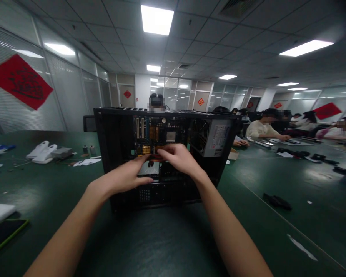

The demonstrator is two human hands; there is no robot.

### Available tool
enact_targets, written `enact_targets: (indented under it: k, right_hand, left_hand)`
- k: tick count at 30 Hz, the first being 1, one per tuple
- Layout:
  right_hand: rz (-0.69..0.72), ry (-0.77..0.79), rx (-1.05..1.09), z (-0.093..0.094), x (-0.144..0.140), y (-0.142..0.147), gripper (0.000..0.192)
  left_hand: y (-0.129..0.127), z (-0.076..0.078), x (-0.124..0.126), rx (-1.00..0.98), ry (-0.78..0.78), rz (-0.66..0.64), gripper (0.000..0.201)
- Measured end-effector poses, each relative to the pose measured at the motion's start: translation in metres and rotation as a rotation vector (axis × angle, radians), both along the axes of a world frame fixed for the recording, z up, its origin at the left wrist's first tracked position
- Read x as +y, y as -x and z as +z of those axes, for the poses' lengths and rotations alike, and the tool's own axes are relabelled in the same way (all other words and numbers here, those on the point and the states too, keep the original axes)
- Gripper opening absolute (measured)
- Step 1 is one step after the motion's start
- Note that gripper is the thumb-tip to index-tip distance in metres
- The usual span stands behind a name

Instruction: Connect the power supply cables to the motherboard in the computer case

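A black computer case stands on the green table with its side panel off, facing me. Inside are a motherboard and, at the upper right, a power supply with a fan. My left hand reaches in at the motherboard's lower edge, its thumb stretched out apart from the fingers, whose tips are partly hidden. My right hand is beside it, fingers bent and pinched together at the same edge. A dark reddish strip shows between the hands; what it is, I cannot make out.
A white plastic object and a grey box lie to the left. A green-edged dark device is at the near left. On the right lie a black item and a white strip. Other people sit farther right.
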State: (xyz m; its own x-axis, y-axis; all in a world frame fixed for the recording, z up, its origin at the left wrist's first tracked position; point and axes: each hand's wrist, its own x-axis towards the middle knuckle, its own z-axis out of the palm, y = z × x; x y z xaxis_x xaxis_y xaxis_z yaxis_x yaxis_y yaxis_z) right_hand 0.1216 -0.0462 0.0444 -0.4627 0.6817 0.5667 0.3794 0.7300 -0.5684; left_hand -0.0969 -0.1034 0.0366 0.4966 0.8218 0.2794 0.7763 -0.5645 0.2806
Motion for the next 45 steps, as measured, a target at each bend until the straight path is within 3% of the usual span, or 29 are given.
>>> enact_targets:
  k: [4, 9, 18, 27, 34, 40, 45]
  right_hand:
    - [-0.004, 0.084, 0.150, 0.021, -0.022, -0.016, 0.045]
    - [0.072, 0.183, 0.065, 0.033, -0.045, -0.039, 0.045]
    - [0.078, 0.169, -0.025, 0.048, -0.070, -0.066, 0.032]
    - [0.115, 0.150, -0.076, 0.046, -0.070, -0.065, 0.029]
    - [0.055, 0.081, -0.212, 0.041, -0.071, -0.052, 0.039]
    - [0.037, 0.010, -0.232, 0.034, -0.072, -0.028, 0.024]
    - [0.059, 0.025, -0.218, 0.027, -0.067, -0.019, 0.016]
  left_hand:
    - [-0.014, 0.010, -0.006, -0.154, -0.132, 0.006, 0.091]
    - [-0.037, 0.015, -0.013, -0.275, -0.174, -0.060, 0.082]
    - [-0.073, 0.014, -0.025, -0.407, -0.166, -0.152, 0.058]
    - [-0.074, 0.011, -0.026, -0.610, -0.054, -0.106, 0.054]
    - [-0.064, 0.017, -0.030, -0.497, -0.108, -0.046, 0.053]
    - [-0.058, 0.021, -0.035, -0.318, -0.315, -0.073, 0.040]
    - [-0.053, 0.020, -0.033, -0.228, -0.365, -0.059, 0.042]
